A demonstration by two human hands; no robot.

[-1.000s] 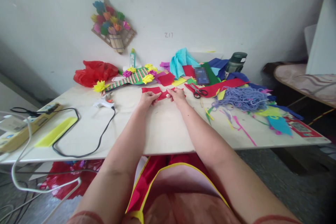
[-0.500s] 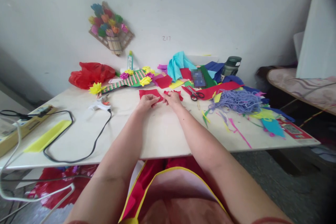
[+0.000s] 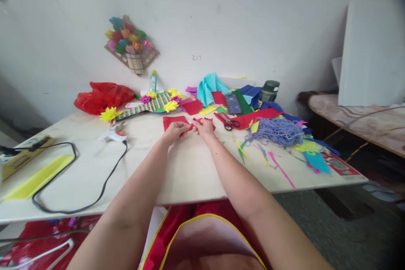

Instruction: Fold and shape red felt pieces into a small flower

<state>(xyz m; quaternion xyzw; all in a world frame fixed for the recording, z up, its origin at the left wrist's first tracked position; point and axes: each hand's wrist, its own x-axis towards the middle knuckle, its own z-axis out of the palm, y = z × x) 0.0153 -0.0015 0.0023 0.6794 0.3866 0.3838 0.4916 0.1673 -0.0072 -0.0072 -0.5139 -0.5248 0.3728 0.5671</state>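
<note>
My left hand point(image 3: 173, 130) and my right hand point(image 3: 204, 128) meet at the far middle of the worktop point(image 3: 190, 168), fingertips pinched on a small piece of red paper point(image 3: 193, 124) held between them, just above the surface. A flat red sheet point(image 3: 171, 121) lies right behind my left hand, touching the piece or very close to it; I cannot tell which. Scissors point(image 3: 228, 122) with black handles lie just to the right of my right hand, on a long red strip point(image 3: 259, 116). Beyond them sits a tangle of purple yarn point(image 3: 275, 130), with coloured paper scraps around it. To my left, a glue gun point(image 3: 110, 136) rests on the worktop, its black cord point(image 3: 95, 185) looping toward the near edge, and a yellow tray point(image 3: 38, 171) lies near the left end.
</note>
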